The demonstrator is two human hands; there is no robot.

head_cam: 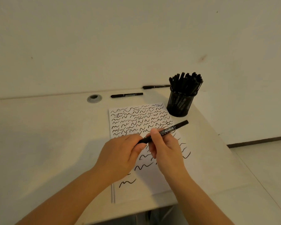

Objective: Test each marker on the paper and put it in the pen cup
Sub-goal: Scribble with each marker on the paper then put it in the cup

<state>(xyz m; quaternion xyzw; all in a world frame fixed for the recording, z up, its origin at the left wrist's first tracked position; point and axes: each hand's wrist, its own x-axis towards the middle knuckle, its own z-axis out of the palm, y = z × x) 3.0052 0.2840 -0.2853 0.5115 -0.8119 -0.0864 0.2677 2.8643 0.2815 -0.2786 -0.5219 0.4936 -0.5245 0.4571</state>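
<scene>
A black marker [170,129] is held above the white paper [154,179], which is covered with several rows of black squiggles. My right hand [165,147] grips the marker's barrel, its far end pointing up and right toward the cup. My left hand [120,153] pinches the marker's near end, where the cap sits. The black mesh pen cup [179,101] stands beyond the paper's far right corner, filled with several black markers. Two more black markers lie on the desk: one [126,95] behind the paper, another [156,86] at the wall left of the cup.
The pale desk [47,135] meets the wall at the back. A round grey cable grommet [94,98] sits left of the loose markers. The desk's right edge runs diagonally past the cup, with floor [266,168] beyond it. The front edge is near my forearms.
</scene>
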